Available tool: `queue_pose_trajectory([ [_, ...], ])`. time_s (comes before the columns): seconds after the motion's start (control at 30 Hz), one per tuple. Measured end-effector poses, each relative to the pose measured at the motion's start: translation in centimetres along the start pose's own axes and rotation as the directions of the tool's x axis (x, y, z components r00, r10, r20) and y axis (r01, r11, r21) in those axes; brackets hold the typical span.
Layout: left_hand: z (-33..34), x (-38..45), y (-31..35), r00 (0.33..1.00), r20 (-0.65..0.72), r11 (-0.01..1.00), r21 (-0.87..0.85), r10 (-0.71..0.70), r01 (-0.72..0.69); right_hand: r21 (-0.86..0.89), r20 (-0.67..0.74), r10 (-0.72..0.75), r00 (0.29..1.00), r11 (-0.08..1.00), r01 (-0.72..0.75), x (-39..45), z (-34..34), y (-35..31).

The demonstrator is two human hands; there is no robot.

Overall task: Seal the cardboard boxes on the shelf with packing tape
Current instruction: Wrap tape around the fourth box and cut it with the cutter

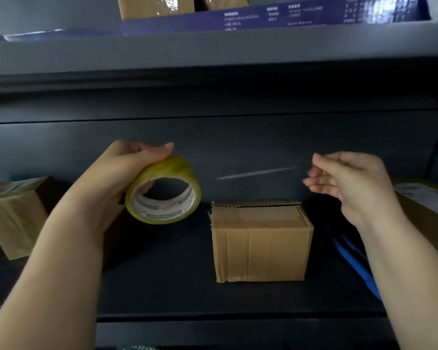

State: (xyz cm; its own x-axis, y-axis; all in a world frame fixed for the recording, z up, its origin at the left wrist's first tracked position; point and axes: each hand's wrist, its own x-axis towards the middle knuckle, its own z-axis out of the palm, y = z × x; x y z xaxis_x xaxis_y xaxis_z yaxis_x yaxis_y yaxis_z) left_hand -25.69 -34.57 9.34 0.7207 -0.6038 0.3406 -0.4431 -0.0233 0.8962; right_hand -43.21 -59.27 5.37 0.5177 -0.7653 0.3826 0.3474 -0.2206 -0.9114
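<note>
Hands held above a dark shelf (162,286), with a strip of clear tape drawn between them. The left hand (127,170) grips the tape roll (163,190): fingers curl over its yellowish outer face and a fingertip shows inside the core. The roll is tilted, its open core facing the viewer and slightly downward, its axis running roughly front to back. The right hand (349,183) pinches the free end of the tape strip (256,173) between thumb and curled fingers; the remaining fingers are loosely bent. The strip runs nearly level from left to right, rising slightly toward the right hand, and appears only as a thin pale glint. The cardboard box (261,241) stands on the shelf below the strip, between the two hands and touched by neither; its top flaps are closed, with a seam running left to right. Another box (15,215) stands at the left, a third (425,198) at the right edge, and a blue object (354,263) lies beside the right forearm.
</note>
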Motion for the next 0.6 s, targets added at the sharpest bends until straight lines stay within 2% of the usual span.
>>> queue_pose_trajectory([
  [0.1, 0.6, 1.7, 0.1, 0.998, 0.042, 0.985, 0.172, -0.039, 0.031, -0.076, -0.056, 0.016, 0.998, 0.997, -0.020, 0.4, -0.6, 1.1],
  [0.23, 0.6, 3.0, -1.2, 0.983, 0.131, 0.926, 0.371, -0.127, 0.071, -0.124, -0.068, 0.106, 0.992, 0.986, -0.114, 0.3, -1.4, 3.0],
  [0.6, 0.8, 4.6, -4.9, 0.945, 0.250, 0.891, 0.447, -0.212, 0.081, -0.214, -0.046, 0.215, 0.975, 0.952, -0.220, 0.1, -1.7, 4.8],
])
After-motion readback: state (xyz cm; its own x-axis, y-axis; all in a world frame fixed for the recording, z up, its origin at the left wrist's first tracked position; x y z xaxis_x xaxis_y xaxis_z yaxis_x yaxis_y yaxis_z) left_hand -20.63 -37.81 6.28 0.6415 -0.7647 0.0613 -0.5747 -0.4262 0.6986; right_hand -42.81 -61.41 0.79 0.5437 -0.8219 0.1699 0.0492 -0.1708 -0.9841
